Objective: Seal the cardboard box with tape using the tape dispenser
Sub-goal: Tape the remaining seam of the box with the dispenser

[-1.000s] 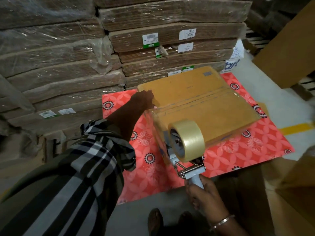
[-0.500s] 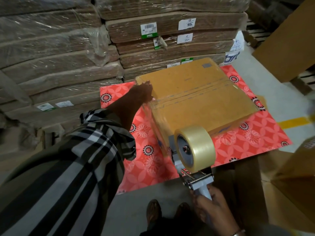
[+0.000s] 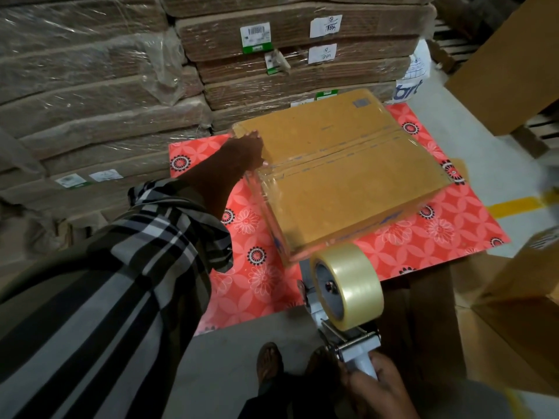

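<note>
Head view: the cardboard box [image 3: 341, 173] lies flat on the red floral-covered counter [image 3: 447, 228], clear tape along its left edge. The left hand [image 3: 245, 152] presses that edge, fingers extended. The right hand [image 3: 375, 385] grips the tape dispenser [image 3: 348, 300] handle, fingers curled around it, just off the box's near corner.

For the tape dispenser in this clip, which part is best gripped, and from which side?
Grip the tape dispenser by its white handle, coming from the near side below the roll, as the right hand does now. The handle juts toward the person, away from the tape roll, so this probably leaves the roll free to turn while its head faces the cardboard box, which the left hand steadies.
</note>
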`<state>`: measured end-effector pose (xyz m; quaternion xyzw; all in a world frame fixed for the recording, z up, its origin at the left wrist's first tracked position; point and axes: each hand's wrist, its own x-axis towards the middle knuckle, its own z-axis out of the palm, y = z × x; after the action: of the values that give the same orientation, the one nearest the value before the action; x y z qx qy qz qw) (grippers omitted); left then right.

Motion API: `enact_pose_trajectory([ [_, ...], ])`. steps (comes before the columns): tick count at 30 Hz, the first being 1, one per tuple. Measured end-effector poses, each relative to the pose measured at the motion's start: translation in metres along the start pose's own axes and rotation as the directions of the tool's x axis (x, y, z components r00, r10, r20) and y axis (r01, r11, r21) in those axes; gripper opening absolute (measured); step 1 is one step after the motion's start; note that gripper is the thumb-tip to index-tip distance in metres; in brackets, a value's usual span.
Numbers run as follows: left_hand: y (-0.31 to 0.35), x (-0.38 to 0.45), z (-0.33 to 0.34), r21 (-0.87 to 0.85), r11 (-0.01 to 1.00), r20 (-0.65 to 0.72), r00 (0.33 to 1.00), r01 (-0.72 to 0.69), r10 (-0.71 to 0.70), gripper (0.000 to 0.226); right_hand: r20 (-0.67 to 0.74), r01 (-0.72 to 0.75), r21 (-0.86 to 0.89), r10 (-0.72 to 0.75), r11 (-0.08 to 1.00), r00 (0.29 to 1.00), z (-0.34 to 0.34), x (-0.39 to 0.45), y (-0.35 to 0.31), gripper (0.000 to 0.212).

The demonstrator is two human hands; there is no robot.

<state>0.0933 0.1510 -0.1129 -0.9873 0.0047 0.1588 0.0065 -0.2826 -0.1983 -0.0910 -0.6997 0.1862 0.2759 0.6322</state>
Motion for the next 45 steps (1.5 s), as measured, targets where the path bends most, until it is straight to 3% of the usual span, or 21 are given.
enact_pose_trajectory([
  [3,0.0,-0.002,0.001,0.037,0.999,-0.016,1.0,0.012,-0.012,0.083,-0.014,-0.031,0.059,0.032,0.998,0.999,-0.001,0.002,-0.004,0.019],
  [6,0.001,-0.011,0.0,0.11,0.994,-0.082,0.997,0.011,-0.001,0.075,0.076,-0.074,0.089,0.067,0.993,0.995,0.002,0.016,0.005,0.032],
  [9,0.011,-0.031,-0.003,0.164,0.986,-0.191,0.979,-0.033,0.064,0.061,0.121,-0.071,0.143,0.054,0.987,0.991,0.008,0.029,0.002,0.01],
  [13,0.042,-0.07,-0.001,0.031,0.991,-0.341,0.931,-0.131,0.133,0.052,0.14,-0.022,0.158,-0.001,0.987,0.99,0.017,0.041,0.004,0.01],
  [16,0.067,-0.1,0.005,-0.132,0.959,-0.268,0.94,-0.251,0.21,0.062,0.129,0.012,0.17,-0.034,0.985,0.991,0.022,0.047,0.005,0.005],
  [21,0.069,-0.111,0.031,-0.196,0.938,-0.011,0.957,-0.285,0.289,0.091,0.094,0.022,0.115,-0.033,0.993,0.995,0.023,0.057,0.011,0.009],
  [25,0.067,-0.106,0.04,-0.177,0.942,0.013,0.957,-0.284,0.291,0.101,0.079,-0.001,0.093,-0.006,0.996,0.997,0.026,0.068,0.012,0.009],
  [30,0.067,-0.098,0.037,-0.208,0.939,0.059,0.955,-0.274,0.292,0.105,0.091,-0.045,0.01,0.044,0.999,0.995,0.027,0.082,0.017,0.031],
  [36,0.064,-0.084,0.027,-0.228,0.934,0.08,0.951,-0.274,0.299,0.107,0.09,-0.082,0.006,0.081,0.997,0.993,0.032,0.093,-0.004,0.018],
  [40,0.059,-0.072,0.023,-0.276,0.923,0.09,0.949,-0.269,0.303,0.108,0.034,-0.038,-0.06,0.04,0.997,0.999,0.037,0.104,-0.007,0.015],
  [43,0.06,-0.066,0.02,-0.25,0.93,0.107,0.947,-0.27,0.303,0.108,-0.02,0.067,-0.158,-0.071,0.985,0.997,0.032,0.108,0.006,0.008],
  [45,0.062,-0.065,0.018,-0.25,0.929,0.127,0.942,-0.272,0.31,0.108,-0.027,0.089,-0.237,-0.098,0.967,0.995,0.025,0.108,0.014,0.022],
])
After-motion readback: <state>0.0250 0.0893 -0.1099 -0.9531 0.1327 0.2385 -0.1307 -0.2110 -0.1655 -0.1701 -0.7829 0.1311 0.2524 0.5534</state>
